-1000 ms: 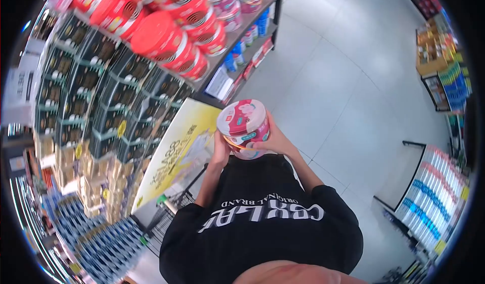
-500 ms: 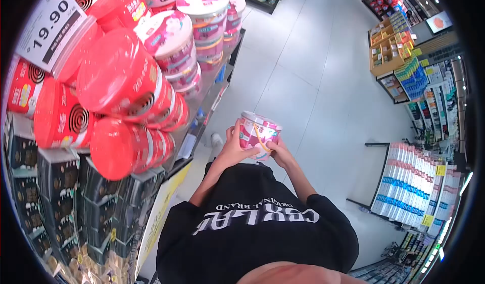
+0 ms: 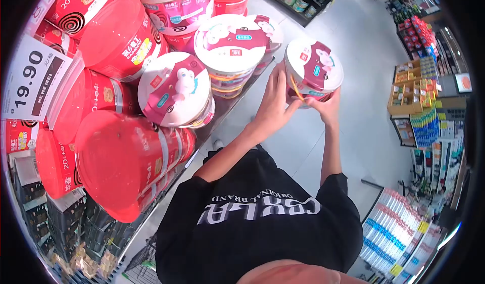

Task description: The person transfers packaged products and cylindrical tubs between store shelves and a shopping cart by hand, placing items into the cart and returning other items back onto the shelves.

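Note:
Both my hands hold one pink-and-white mosquito coil tub (image 3: pixel 314 65), raised beside the display with its white lid tilted toward me. My left hand (image 3: pixel 273 99) wraps its left side, and my right hand (image 3: pixel 327 106) grips its lower right side. A thin yellow handle hangs near my thumbs. Close to my left hand stand matching pink-and-white tubs (image 3: pixel 230 44) in stacks. Red mosquito coil tubs (image 3: pixel 118 157) lie piled to their left.
A price sign (image 3: pixel 33 79) reading 19.90 stands at the left of the pile. Dark boxes (image 3: pixel 63 223) fill the display below. Grey tiled floor (image 3: pixel 353 152) runs to the right, with a wooden rack (image 3: pixel 409 87) and a stack of white boxes (image 3: pixel 391 233) beyond. Part of a shopping cart (image 3: pixel 141 264) shows below.
My hands have lifted the tub up and away from my body, toward the level of the stacked tubs. The lid now faces me more. The view has shifted closer to the display.

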